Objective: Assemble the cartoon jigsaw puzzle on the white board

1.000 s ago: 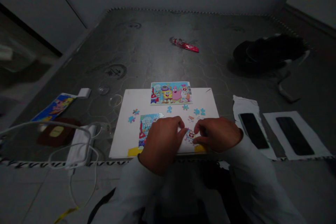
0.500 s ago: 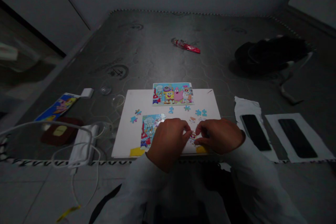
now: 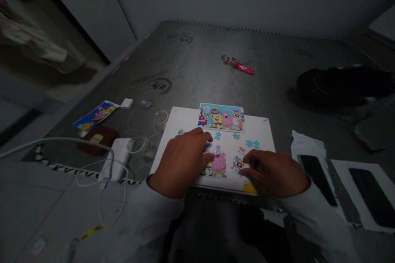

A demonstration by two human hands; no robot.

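**Both hands at the puzzle**

Both forearms reach forward over the board [image 3: 266, 129]. The left hand [image 3: 180, 162] lies palm down, fingers loosely spread, with its tips on the half-built puzzle [image 3: 219, 165] near the board's front edge. The right hand [image 3: 277, 172] is curled, thumb and forefinger seemingly pinching a piece [image 3: 238, 165] at the puzzle's right side, though the light is dim.

1 head-worn cam, angled fwd & down, close over white board [image 3: 265, 135]

reference picture [image 3: 221, 117] lies behind puzzle [image 3: 219, 163] on board [image 3: 265, 129].
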